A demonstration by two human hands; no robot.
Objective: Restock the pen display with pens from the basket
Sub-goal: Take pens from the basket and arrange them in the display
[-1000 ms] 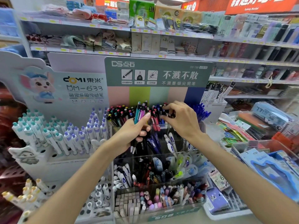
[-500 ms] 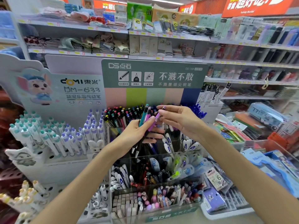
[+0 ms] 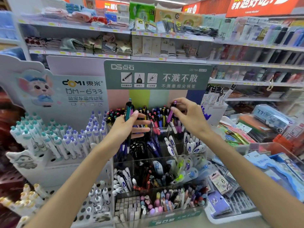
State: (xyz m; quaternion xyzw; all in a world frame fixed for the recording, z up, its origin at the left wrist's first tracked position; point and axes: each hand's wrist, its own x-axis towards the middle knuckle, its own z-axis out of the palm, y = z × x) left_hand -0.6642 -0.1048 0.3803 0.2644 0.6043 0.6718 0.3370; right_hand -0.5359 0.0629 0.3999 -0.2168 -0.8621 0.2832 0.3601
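Note:
The pen display [image 3: 158, 76] is a tiered clear rack under a green header card, with rows of coloured click pens [image 3: 153, 116] in its top tier. My left hand [image 3: 125, 129] grips a small bunch of pens [image 3: 128, 111], teal and pink ones upright, their tips hanging below my palm. My right hand [image 3: 189, 116] pinches a single purple pen [image 3: 170, 114] and holds it tilted over the right part of the top row. No basket is in view.
A white stand of cartoon-topped pens [image 3: 54, 142] sits at the left. Lower tiers hold black, blue and white pens [image 3: 148, 148] and erasers [image 3: 131, 206]. Clear trays of stationery [image 3: 271, 162] lie at the right. Store shelves [image 3: 164, 37] run behind.
My right hand took a purple pen from the bunch in my left hand and carried it right, over the top row. My left hand stayed by the rack with the remaining pens.

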